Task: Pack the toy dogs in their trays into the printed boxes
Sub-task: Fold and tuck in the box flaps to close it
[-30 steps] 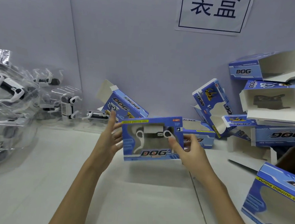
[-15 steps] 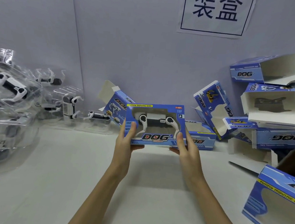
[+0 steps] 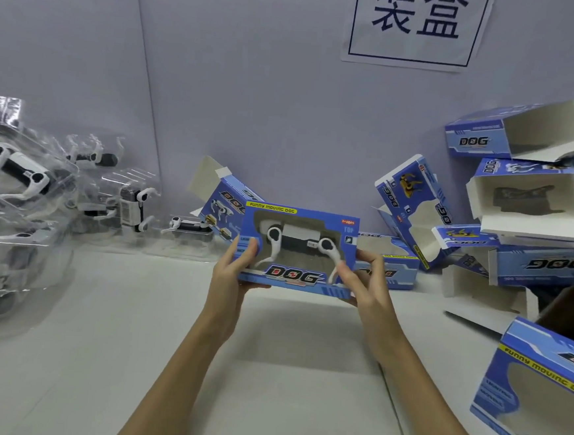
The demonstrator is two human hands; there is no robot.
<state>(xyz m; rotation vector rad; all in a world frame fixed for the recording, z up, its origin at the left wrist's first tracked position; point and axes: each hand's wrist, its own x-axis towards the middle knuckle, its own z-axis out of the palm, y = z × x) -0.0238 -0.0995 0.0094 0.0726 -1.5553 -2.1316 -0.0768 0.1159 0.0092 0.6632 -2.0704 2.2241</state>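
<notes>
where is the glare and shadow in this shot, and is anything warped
Head view: glare streaks the clear trays at left; a soft shadow lies on the table beneath the held box; wide-angle bending tilts the stacked boxes at right.

The wall sign (image 3: 415, 25) loses its top to the upper edge — at lower right a printed box (image 3: 535, 401) runs off frame; toys in the clear trays (image 3: 16, 196) at left blur together.

a packing station: beneath the white paper wall sign with blue characters (image 3: 414, 24), open blue printed cardboard boxes (image 3: 527, 198) pile rightward, clear plastic toy trays (image 3: 24, 179) leftward.
</notes>
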